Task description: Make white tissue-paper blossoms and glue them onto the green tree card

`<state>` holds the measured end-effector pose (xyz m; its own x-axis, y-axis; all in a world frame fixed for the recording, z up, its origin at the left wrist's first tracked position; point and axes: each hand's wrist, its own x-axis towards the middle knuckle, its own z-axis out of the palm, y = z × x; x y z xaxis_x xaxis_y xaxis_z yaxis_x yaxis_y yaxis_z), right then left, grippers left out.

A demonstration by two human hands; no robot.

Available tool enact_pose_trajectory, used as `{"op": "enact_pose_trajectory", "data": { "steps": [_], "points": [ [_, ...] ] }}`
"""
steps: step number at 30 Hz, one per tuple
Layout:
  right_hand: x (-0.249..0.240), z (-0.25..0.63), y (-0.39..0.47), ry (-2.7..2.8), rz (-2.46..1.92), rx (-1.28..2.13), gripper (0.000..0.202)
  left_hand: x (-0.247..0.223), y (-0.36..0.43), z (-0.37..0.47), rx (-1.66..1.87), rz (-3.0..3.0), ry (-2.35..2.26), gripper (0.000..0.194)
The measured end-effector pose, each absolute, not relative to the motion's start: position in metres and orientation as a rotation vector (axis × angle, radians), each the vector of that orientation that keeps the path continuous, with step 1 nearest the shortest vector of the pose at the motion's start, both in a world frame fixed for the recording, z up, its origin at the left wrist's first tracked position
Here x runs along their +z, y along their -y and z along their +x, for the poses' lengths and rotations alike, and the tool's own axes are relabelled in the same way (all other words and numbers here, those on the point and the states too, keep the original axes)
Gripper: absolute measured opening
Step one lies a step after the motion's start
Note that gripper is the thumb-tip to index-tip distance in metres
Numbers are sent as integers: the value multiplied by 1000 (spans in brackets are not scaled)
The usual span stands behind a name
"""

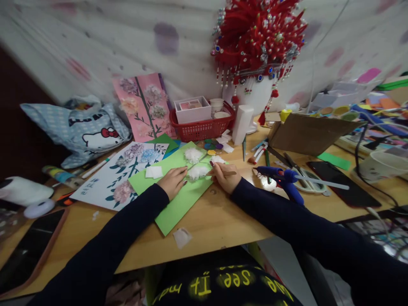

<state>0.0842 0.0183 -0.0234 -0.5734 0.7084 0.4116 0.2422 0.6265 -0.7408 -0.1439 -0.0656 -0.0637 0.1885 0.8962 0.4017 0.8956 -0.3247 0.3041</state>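
A sheet of light green paper (174,212) lies at an angle on the table, with puffy white tissue-like flowers (197,172) on its upper part. My left hand (174,182) rests flat on the sheet, fingers stretched towards the lower flower, holding nothing. Across from it, my right hand (225,176) pinches a thin brown stick (229,173) whose tip points at that flower; its exact kind is unclear. A small white tuft (216,159) shows just above the right fingers. By the left hand sits a stack of white paper squares (154,172).
A blue glue gun (280,176) lies right of my right hand, near a black phone (344,182). Behind stand a red basket (200,129) and a red beaded headdress (259,38). Flower pictures (127,170) lie to the left; a paper scrap (182,238) is near the front edge.
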Motion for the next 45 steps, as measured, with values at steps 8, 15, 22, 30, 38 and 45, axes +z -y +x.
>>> {"op": "enact_pose_trajectory", "data": {
  "steps": [8,15,22,30,38,45],
  "points": [
    [-25,83,-20,2234,-597,679,53,-75,58,-150,726,2523,-1879,33],
    [-25,78,-25,2180,-643,737,54,-74,54,-151,629,2538,-1911,32],
    [-25,74,-27,2021,-753,918,58,-56,63,-145,576,2516,-1884,33],
    [-19,79,-23,1612,-847,1153,60,-43,68,-140,507,2479,-1864,35],
    [-16,76,-18,1635,-762,1264,61,-3,82,-146,770,2182,-1623,20],
    [-14,77,-15,1630,-728,1231,60,3,102,-117,440,2098,-1072,34]
  ]
}}
